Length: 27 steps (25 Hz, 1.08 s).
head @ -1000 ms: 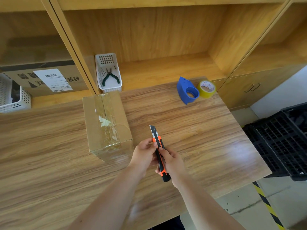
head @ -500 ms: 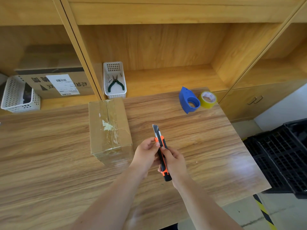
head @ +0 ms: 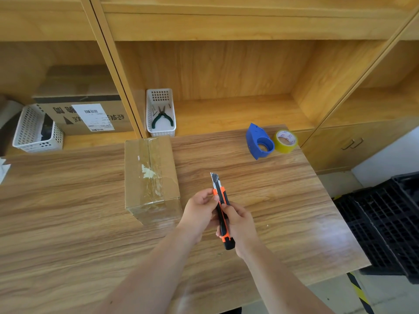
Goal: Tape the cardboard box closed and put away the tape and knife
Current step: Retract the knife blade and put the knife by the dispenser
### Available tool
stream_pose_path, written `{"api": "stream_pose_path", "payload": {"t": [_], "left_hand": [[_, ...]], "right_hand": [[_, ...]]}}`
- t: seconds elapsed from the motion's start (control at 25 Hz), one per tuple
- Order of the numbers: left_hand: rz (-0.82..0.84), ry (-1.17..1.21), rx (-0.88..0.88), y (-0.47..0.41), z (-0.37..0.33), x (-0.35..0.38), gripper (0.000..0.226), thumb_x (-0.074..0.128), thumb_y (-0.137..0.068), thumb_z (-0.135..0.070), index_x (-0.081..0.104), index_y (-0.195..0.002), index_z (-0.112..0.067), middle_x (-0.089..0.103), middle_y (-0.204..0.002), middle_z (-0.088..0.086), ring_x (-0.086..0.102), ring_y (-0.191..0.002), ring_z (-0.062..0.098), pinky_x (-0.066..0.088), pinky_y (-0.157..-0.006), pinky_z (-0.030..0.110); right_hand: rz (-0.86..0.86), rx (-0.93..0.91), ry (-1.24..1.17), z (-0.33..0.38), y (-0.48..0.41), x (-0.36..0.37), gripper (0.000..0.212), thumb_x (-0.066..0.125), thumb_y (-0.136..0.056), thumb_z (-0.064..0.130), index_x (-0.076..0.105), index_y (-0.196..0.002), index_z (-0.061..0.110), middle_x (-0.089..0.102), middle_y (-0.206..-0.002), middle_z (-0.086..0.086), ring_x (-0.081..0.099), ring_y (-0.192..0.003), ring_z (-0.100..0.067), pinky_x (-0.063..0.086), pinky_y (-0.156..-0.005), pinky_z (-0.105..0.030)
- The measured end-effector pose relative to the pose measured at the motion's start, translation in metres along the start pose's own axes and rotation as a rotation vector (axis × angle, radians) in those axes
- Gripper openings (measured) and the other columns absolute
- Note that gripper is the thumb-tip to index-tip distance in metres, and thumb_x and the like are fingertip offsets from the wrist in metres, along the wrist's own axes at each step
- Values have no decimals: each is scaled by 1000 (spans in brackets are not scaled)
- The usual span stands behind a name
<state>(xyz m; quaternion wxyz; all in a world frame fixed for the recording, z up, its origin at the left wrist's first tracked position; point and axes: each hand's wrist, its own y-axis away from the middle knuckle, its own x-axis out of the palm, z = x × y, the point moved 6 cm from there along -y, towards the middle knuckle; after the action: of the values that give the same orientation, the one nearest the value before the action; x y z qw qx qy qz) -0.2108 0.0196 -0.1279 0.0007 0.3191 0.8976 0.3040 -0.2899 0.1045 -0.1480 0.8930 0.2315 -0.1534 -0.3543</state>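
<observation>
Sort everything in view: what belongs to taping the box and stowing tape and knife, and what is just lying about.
Job: brown cardboard box; orange-and-black utility knife, gripped by left hand and right hand; blue plastic tape dispenser; yellow tape roll.

Lying about: green-handled pliers in a white slotted basket; labelled cardboard carton; second white basket; black plastic crate.

Wooden table (head: pixel 68 223) bears cardboard box (head: pixel 150 175), blue dispenser (head: pixel 258 142), yellow tape (head: pixel 286 142).
</observation>
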Motion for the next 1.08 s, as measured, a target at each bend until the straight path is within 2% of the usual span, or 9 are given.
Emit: {"api": "stream_pose_path", "payload": {"t": [0.24, 0.36, 0.56, 0.72, 0.92, 1.08], "left_hand": [[-18, -20, -2, -1, 0, -2, 21, 52, -101, -16, 66, -116, -16, 75, -84, 2, 72, -81, 21, 62, -77, 45], [-25, -24, -1, 0, -1, -3, 21, 52, -101, -16, 67, -115, -17, 74, -84, 1, 71, -78, 20, 62, -78, 45], [-26, -11, -26, -1, 1, -5, 21, 51, -101, -16, 66, -117, -14, 73, -81, 2, 71, -74, 19, 63, -73, 41], [-37, -12, -31, -1, 5, -9, 21, 52, -101, -18, 66, -117, -14, 75, -79, 1, 73, -71, 15, 62, -71, 38], [-39, -18, -31, -3, 4, -10, 21, 52, -101, -18, 66, -115, -14, 75, -82, 4, 72, -68, 15, 62, -75, 41], [-39, -29, -38, -6, 1, -11, 21, 51, -101, -16, 67, -114, -11, 74, -88, 9, 70, -74, 20, 62, -76, 42]], "right_hand": [[35, -12, 8, 1, 3, 1, 21, 50, -95, 13, 69, -95, 4, 56, -63, -19, 51, -42, -26, 43, -50, -34], [74, -18, 8, 3, 5, 3, 22, 47, -96, 11, 68, -98, 5, 58, -61, -13, 51, -44, -26, 44, -50, -33], [121, -16, 56, 3, 5, 3, 22, 48, -96, 10, 69, -100, 8, 60, -61, -15, 54, -48, -26, 46, -51, -31], [178, -16, 72, 1, 5, 6, 22, 47, -95, 8, 69, -96, 6, 65, -64, -10, 55, -53, -28, 47, -52, -31], [237, -35, 79, 3, 5, 6, 23, 45, -95, 5, 66, -103, 4, 68, -68, -5, 57, -56, -28, 48, -56, -32], [248, -58, 99, 3, 1, 7, 26, 43, -92, 0, 67, -102, 7, 71, -77, -7, 58, -58, -28, 49, -56, -31]]}}
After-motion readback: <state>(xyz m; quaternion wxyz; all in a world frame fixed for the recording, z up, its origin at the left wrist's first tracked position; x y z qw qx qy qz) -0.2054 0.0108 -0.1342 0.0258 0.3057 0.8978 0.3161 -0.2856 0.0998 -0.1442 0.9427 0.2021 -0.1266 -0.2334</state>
